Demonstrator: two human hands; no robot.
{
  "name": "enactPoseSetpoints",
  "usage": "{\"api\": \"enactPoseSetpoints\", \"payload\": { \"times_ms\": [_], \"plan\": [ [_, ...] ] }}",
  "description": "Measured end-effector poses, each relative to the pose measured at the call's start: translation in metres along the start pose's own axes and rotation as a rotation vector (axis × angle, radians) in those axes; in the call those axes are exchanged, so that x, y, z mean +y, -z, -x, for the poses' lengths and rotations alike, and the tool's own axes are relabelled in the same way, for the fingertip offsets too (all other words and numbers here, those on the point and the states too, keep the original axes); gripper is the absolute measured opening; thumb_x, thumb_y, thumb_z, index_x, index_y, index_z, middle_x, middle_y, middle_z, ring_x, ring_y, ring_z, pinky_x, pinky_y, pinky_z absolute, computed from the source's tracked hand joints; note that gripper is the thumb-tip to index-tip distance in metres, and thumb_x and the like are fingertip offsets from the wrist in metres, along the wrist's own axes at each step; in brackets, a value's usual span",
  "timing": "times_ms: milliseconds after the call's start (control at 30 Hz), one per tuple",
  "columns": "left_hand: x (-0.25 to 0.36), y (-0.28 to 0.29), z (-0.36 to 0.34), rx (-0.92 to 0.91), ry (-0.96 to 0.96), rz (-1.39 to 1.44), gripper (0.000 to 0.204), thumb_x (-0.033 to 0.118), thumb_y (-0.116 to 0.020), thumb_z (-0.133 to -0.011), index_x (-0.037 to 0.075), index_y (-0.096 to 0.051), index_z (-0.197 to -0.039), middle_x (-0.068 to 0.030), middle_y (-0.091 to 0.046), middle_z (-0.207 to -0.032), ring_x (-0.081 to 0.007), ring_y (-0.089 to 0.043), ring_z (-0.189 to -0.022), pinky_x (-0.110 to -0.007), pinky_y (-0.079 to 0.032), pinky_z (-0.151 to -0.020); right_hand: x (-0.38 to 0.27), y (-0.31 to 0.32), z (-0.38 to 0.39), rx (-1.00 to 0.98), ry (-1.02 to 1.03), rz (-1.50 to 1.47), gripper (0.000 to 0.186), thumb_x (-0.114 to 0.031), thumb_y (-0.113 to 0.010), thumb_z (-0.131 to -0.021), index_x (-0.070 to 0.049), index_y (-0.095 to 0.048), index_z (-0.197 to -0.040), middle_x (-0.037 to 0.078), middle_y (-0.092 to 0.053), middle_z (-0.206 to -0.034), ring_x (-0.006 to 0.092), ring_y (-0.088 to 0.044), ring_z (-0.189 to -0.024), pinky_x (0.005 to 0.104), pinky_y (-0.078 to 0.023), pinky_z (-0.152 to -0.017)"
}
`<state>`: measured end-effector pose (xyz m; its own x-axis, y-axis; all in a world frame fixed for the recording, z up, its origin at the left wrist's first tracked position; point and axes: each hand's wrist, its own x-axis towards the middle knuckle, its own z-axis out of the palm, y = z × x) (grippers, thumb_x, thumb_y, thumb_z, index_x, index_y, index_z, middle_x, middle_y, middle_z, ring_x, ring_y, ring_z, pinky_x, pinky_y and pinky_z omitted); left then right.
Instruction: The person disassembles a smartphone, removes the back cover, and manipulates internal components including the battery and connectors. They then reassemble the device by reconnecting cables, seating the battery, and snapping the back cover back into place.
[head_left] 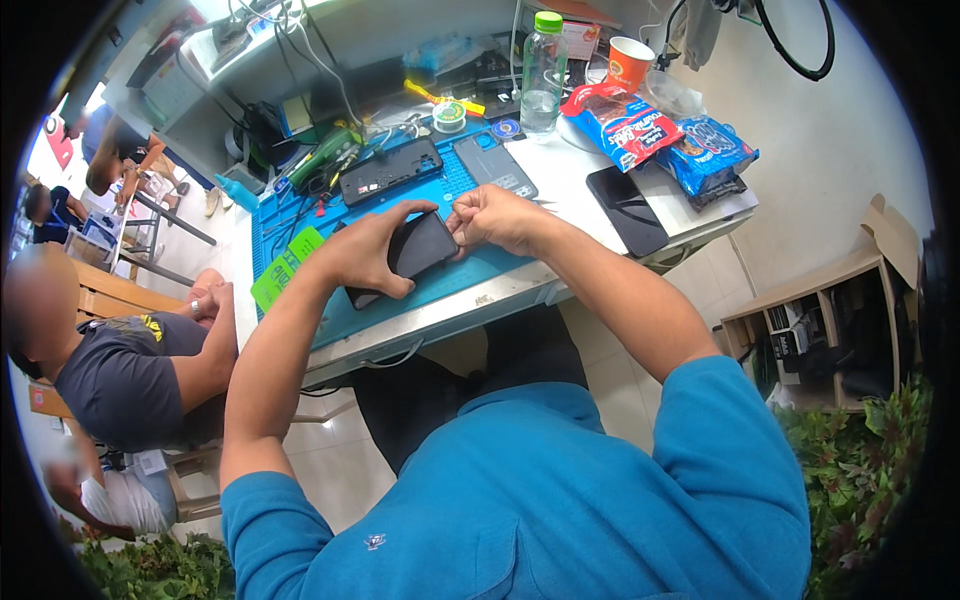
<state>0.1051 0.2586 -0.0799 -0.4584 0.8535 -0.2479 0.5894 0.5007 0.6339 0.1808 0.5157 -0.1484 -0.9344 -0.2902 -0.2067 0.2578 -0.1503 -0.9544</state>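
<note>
My left hand [362, 244] is closed round a dark smartphone [425, 246], thumb on its near edge and fingers along the far one. The phone is held tilted over a blue work mat [480, 276]. At the phone's right end, my right hand [492, 219] is closed in a pinch; what its fingertips hold, if anything, is too small to make out. Just beyond the hands lie a black phone housing [391, 171] and a grey phone back panel [496, 166]. A bright green card [287, 268] lies left of my left wrist.
Right of the mat lies another black phone [627, 211]. Behind it stand snack packets [622, 127], a green-capped bottle [543, 80] and an orange cup [629, 64]. Tools [325, 158] and a solder spool [449, 117] crowd the back. A person [140, 370] sits at the left.
</note>
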Motion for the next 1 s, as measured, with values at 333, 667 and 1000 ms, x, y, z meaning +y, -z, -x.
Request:
{"api": "enactPoseSetpoints", "payload": {
  "times_ms": [333,667,1000],
  "plan": [
    [-0.018,-0.010,0.015,0.136,-0.106,0.222,0.115,0.020,-0.093,-0.064,0.021,-0.043,-0.169,-0.0162,-0.074,-0.120,-0.0279,-0.071,-0.112,-0.038,-0.054,-0.102,-0.009,-0.010,0.008,-0.013,0.042,-0.287,0.032,0.009,-0.074,-0.092,-0.007,-0.054,-0.111,0.014,-0.068,-0.112,0.0288,-0.075,-0.102,0.0492,-0.070,-0.093],
    [-0.020,-0.035,0.017,0.720,-0.258,0.169,0.123,0.018,-0.097,-0.067,0.018,-0.034,-0.173,-0.0182,-0.075,-0.129,-0.0337,-0.079,-0.111,-0.041,-0.063,-0.097,-0.025,-0.051,0.015,0.057,0.355,0.047,0.047,-0.022,-0.087,-0.102,0.008,-0.070,-0.134,0.014,-0.080,-0.116,0.0190,-0.078,-0.103,0.0344,-0.067,-0.084],
    [-0.014,-0.056,0.031,0.933,-0.382,0.062,0.043,0.006,-0.092,-0.085,0.008,-0.066,-0.119,-0.0124,-0.076,-0.107,-0.0294,-0.079,-0.107,-0.039,-0.062,-0.093,-0.019,-0.073,0.051,0.196,1.068,0.810,0.033,0.009,-0.086,-0.083,-0.004,-0.081,-0.113,0.011,-0.081,-0.111,0.0322,-0.077,-0.108,0.0414,-0.062,-0.092]
  ]
}}
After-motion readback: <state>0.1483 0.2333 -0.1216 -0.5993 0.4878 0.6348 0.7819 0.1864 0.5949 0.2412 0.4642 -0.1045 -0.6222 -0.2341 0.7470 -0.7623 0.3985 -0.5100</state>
